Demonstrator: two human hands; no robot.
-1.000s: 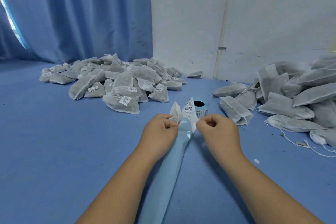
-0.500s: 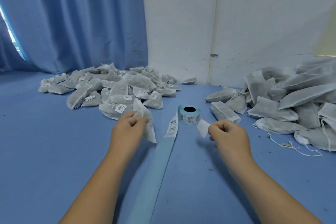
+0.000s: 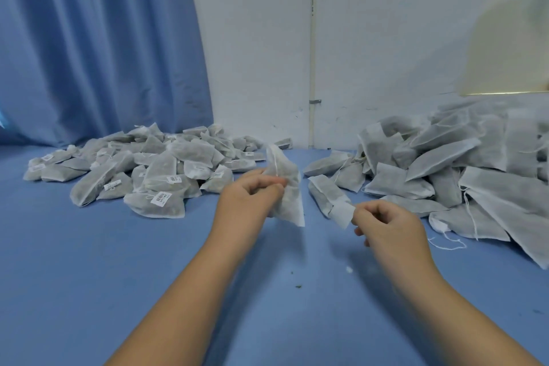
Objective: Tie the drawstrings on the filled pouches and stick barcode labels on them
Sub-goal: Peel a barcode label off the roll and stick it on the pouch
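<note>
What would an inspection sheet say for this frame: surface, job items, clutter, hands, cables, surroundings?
Surface: blue table, flat.
Job's things: pouch held up off the table; label loose, apart from the pouch; left pile with barcode labels showing; right pile with no labels visible.
Clutter: dark crumbs; loose string beside the right pile.
Grippers: left hand grips the pouch; right hand pinches the label.
Cables: nothing seen.
Surroundings: blue curtain, white wall, thin pipe up the wall.
</note>
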